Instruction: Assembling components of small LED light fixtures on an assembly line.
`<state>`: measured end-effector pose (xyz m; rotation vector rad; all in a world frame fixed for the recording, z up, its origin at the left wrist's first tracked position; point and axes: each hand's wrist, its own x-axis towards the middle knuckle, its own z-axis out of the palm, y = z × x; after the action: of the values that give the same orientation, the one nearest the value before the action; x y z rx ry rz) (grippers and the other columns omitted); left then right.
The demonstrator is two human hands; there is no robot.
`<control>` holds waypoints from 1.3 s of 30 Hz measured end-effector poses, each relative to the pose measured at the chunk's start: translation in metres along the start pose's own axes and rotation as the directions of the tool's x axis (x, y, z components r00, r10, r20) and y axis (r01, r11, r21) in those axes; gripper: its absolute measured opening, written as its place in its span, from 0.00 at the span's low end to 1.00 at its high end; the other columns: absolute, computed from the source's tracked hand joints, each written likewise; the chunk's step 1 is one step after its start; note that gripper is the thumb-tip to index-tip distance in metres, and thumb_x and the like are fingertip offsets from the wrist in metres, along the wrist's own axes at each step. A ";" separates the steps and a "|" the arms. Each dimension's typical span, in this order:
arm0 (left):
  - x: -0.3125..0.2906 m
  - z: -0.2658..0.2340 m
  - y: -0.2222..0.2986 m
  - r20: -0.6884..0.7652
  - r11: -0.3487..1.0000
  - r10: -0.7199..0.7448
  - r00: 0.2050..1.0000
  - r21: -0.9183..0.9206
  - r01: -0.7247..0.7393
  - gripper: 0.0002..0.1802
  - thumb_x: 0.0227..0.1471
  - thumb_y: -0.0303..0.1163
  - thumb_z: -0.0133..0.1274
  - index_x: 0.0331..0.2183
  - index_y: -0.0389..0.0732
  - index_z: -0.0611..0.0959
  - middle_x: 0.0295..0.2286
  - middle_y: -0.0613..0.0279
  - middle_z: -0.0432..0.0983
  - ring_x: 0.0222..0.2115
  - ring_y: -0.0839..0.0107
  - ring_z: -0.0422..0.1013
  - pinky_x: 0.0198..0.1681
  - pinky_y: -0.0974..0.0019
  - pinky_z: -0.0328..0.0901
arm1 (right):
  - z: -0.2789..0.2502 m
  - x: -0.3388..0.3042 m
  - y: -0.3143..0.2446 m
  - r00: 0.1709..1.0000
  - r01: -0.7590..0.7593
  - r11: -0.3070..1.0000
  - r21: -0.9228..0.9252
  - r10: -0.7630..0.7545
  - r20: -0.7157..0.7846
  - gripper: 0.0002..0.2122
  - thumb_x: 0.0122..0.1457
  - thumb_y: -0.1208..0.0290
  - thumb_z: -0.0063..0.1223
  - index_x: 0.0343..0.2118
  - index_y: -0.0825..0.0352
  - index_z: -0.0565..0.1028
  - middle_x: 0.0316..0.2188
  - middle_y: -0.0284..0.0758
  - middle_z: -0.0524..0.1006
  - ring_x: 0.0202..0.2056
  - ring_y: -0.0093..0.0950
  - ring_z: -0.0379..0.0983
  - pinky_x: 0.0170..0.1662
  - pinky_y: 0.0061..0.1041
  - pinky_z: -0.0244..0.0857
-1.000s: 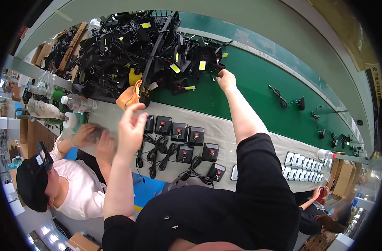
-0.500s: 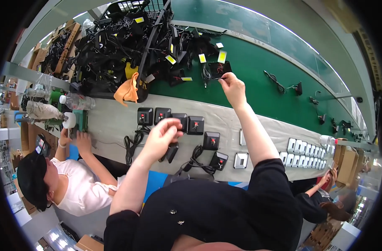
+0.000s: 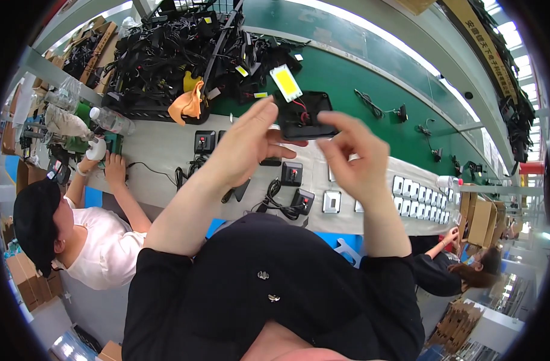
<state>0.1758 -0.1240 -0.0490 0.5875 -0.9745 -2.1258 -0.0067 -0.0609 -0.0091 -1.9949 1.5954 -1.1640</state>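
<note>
My left hand (image 3: 248, 144) holds a square black plastic lamp housing (image 3: 292, 125) tilted above the bench, thumb at its left side and fingers beneath it. From the housing's inside, red wires (image 3: 300, 109) run up to a white-edged yellow LED panel (image 3: 285, 83) that stands off its far edge. My right hand (image 3: 360, 159) is at the housing's right edge, thumb and forefinger apart; whether the forefinger touches the edge is unclear. Below my hands lie black units with red parts (image 3: 292, 174), another one (image 3: 302, 201) and a coiled black cable (image 3: 273, 195).
A black crate (image 3: 160, 66) of tangled cables and lamp parts stands far left, an orange cloth (image 3: 187, 103) on its corner. White square frames (image 3: 414, 189) fill rows at right. Co-workers sit left and right. More cabled parts (image 3: 401, 113) lie on the green belt (image 3: 347, 78).
The housing with its LED panel has come off the green belt to my body, into my left hand. My right hand has drawn back toward me; my left hand has moved right and away.
</note>
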 end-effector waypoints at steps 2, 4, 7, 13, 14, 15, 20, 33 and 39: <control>-0.010 0.009 0.010 -0.036 1.000 0.013 0.999 -0.025 -0.014 0.24 0.61 0.41 0.34 0.55 0.39 0.59 0.44 0.59 0.68 0.39 0.67 0.71 0.38 0.60 0.69 | -0.014 0.013 -0.015 0.995 0.078 0.994 0.074 -0.073 -0.072 0.14 0.47 0.81 0.56 0.39 0.65 0.74 0.20 0.30 0.72 0.15 0.13 0.62 0.18 0.12 0.53; -0.016 0.015 0.017 0.025 0.995 0.021 0.999 -0.099 -0.019 0.25 0.60 0.41 0.35 0.55 0.39 0.59 0.43 0.60 0.68 0.38 0.71 0.70 0.38 0.60 0.69 | -0.022 0.037 -0.031 0.976 0.215 0.973 -0.086 -0.216 -0.007 0.16 0.49 0.79 0.52 0.44 0.62 0.73 0.28 0.33 0.71 0.25 0.19 0.67 0.27 0.17 0.60; -0.025 0.018 0.026 0.066 1.000 0.007 0.998 0.002 -0.008 0.25 0.60 0.42 0.32 0.55 0.39 0.59 0.43 0.59 0.69 0.38 0.71 0.71 0.35 0.64 0.69 | -0.017 0.070 -0.033 0.907 0.398 0.911 -0.106 -0.374 0.192 0.18 0.50 0.77 0.51 0.45 0.57 0.74 0.41 0.35 0.70 0.35 0.25 0.68 0.34 0.20 0.62; -0.052 0.005 0.029 0.049 0.960 0.265 0.963 0.077 -0.269 0.36 0.48 0.32 0.56 0.55 0.35 0.57 0.38 0.62 0.68 0.29 0.78 0.68 0.28 0.75 0.64 | -0.023 0.070 -0.059 0.953 -0.027 0.978 0.206 -0.037 0.300 0.12 0.51 0.80 0.51 0.41 0.69 0.72 0.30 0.28 0.72 0.30 0.13 0.67 0.34 0.12 0.62; -0.054 0.000 0.027 0.035 0.957 0.263 0.964 0.121 -0.265 0.35 0.49 0.33 0.55 0.55 0.35 0.57 0.38 0.62 0.68 0.28 0.77 0.68 0.28 0.75 0.64 | -0.021 0.065 -0.059 0.956 -0.122 0.926 0.357 0.013 0.293 0.12 0.51 0.81 0.50 0.40 0.69 0.71 0.28 0.29 0.72 0.29 0.13 0.69 0.34 0.12 0.63; -0.056 -0.003 0.026 0.019 0.951 0.260 0.965 0.165 -0.260 0.35 0.50 0.34 0.55 0.54 0.36 0.58 0.38 0.62 0.68 0.28 0.77 0.69 0.28 0.75 0.65 | -0.020 0.062 -0.059 0.946 -0.147 0.893 0.426 0.001 0.323 0.13 0.52 0.81 0.50 0.42 0.69 0.69 0.30 0.28 0.71 0.30 0.13 0.68 0.35 0.11 0.63; -0.070 -0.004 0.035 0.016 0.991 0.123 0.992 0.047 -0.123 0.26 0.57 0.37 0.45 0.54 0.39 0.59 0.42 0.60 0.69 0.36 0.70 0.72 0.34 0.68 0.69 | -0.014 0.055 -0.069 0.920 -0.228 0.815 0.533 0.001 0.392 0.11 0.54 0.80 0.50 0.41 0.69 0.69 0.29 0.27 0.70 0.30 0.12 0.67 0.34 0.11 0.63; -0.084 0.000 0.040 -0.151 0.927 0.376 0.914 0.070 -0.370 0.25 0.61 0.45 0.34 0.53 0.39 0.62 0.41 0.63 0.69 0.40 0.81 0.68 0.42 0.73 0.67 | 0.004 0.037 -0.078 0.811 0.571 0.777 -0.264 -0.486 0.325 0.11 0.43 0.81 0.57 0.33 0.66 0.73 0.30 0.36 0.74 0.31 0.33 0.71 0.33 0.27 0.66; -0.087 -0.001 0.040 -0.131 0.990 0.139 0.982 -0.021 -0.143 0.33 0.59 0.55 0.29 0.49 0.36 0.71 0.38 0.63 0.73 0.37 0.80 0.70 0.38 0.76 0.66 | -0.001 0.033 -0.097 0.748 0.645 0.748 -0.158 -0.574 0.333 0.13 0.39 0.83 0.56 0.32 0.65 0.76 0.32 0.34 0.74 0.32 0.31 0.72 0.34 0.27 0.66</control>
<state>0.2489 -0.0770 -0.0095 0.6145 -0.8838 -1.9494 0.0574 -0.0608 0.0716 -2.8555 1.0047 -0.8350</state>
